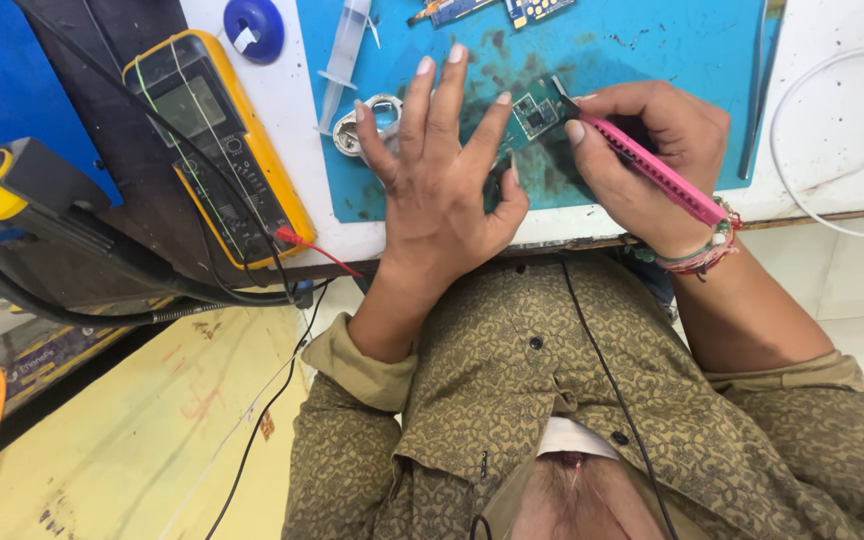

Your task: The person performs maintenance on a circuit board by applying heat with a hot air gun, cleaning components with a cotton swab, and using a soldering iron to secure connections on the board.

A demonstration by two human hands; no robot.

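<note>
A small green circuit board (534, 112) lies on a stained blue work mat (672, 60). My left hand (444, 170) rests on the mat with fingers spread; its forefinger and thumb pin the board's near edge. My right hand (642, 150) grips a pink-handled tool (652, 170) like a pen, and the tool's dark tip touches the board's upper right corner. A wrist band of beads and threads sits on my right wrist.
A yellow multimeter (217, 140) with red and black leads lies at the left on a dark panel. A plastic syringe (342, 60), a blue round cap (253, 27) and a metal ring part (377, 118) sit near my left hand. More small boards (492, 8) lie at the mat's far edge. A white cable (802, 130) loops at right.
</note>
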